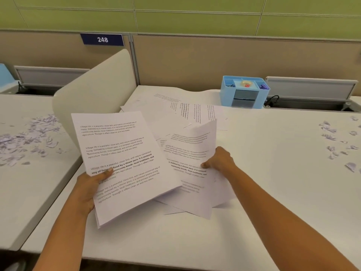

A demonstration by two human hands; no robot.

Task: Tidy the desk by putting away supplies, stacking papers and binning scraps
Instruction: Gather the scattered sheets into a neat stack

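Your left hand point(88, 189) grips a stack of printed pages point(121, 163) at its lower left edge, thumb pressed on top over the text and fingers curled beneath, holding the stack tilted up off the desk point(263, 182). Your right hand point(219, 160) pinches a single sheet point(192, 147) just beside that stack; its top right corner is curled upward and its lower part rests on other pages. More loose sheets point(181, 108) lie spread flat beyond both hands, toward the back of the desk. Paper scraps point(336, 139) are scattered well to the right of your right hand. A blue organizer point(244, 92) stands at the back right, with a roll of tape in its top. The desk is white. To your left, past a pale curved divider point(91, 90), the neighbouring desk point(29, 192) holds a heap of torn paper bits point(27, 137). Behind runs a beige partition point(214, 59) with a blue tag reading 248 point(102, 39), under a green wall point(175, 14).
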